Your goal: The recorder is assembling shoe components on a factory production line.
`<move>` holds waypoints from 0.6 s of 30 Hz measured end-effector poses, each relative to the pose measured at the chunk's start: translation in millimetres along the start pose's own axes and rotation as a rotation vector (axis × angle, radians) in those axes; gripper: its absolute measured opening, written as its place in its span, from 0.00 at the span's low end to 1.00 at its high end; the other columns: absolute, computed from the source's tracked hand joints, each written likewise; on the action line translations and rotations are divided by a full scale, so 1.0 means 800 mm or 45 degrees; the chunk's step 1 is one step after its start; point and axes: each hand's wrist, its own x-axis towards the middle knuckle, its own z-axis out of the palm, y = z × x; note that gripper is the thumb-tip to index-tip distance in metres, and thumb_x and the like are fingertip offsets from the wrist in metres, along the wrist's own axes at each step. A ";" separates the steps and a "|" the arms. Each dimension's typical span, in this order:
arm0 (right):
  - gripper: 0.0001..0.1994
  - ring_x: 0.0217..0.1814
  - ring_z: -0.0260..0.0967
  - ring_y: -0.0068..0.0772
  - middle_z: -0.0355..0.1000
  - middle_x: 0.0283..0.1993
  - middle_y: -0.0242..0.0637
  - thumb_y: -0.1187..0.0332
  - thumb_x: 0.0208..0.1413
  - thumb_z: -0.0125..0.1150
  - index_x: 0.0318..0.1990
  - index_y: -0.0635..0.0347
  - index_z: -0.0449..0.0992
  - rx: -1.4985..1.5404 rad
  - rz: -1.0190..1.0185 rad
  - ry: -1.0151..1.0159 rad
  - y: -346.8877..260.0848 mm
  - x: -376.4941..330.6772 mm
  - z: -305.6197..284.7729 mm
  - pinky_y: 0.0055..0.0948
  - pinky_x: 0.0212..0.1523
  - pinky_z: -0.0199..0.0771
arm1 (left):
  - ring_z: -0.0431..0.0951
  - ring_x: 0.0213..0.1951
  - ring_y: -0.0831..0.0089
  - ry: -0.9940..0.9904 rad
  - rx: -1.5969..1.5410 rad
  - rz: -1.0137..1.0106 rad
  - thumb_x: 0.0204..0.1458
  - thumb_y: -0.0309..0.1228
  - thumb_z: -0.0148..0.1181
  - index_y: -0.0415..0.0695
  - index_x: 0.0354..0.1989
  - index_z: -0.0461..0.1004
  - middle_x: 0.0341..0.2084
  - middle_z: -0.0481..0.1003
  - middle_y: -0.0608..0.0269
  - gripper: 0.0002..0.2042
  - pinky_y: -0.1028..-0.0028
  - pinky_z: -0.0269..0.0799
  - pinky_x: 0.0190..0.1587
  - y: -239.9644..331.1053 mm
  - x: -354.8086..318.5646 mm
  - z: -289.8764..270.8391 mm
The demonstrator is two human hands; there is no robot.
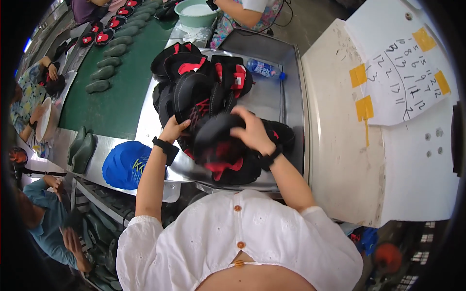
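A heap of black shoe uppers (193, 92) with red linings and grey stitching lies in front of me on a metal worktop. My left hand (173, 130) is at the heap's near left side, thumb and fingers closed at the edge of an upper with red zigzag stitching; some fingertips are hidden. My right hand (253, 132) grips the rim of another black shoe upper (219, 138), its fingers curled over the edge. That upper is blurred by motion. Below it sits an upper with a red lining (230, 169).
A blue shoe upper (127, 165) lies left of the heap. Green shoe lasts (103, 72) line a green belt (121, 97). A plastic bottle (264, 69) lies by the metal rim. A white panel (340, 126) stands at right. Co-workers' arms (242, 13) show ahead and at left.
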 end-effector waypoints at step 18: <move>0.31 0.29 0.70 0.52 0.71 0.26 0.54 0.70 0.39 0.57 0.56 0.53 0.57 -0.345 0.384 -0.454 0.062 -0.109 0.003 0.42 0.31 0.70 | 0.50 0.63 0.66 0.283 1.867 0.988 0.38 0.25 0.54 0.54 0.38 0.73 0.59 0.57 0.69 0.15 0.45 0.50 0.54 0.010 -0.052 0.095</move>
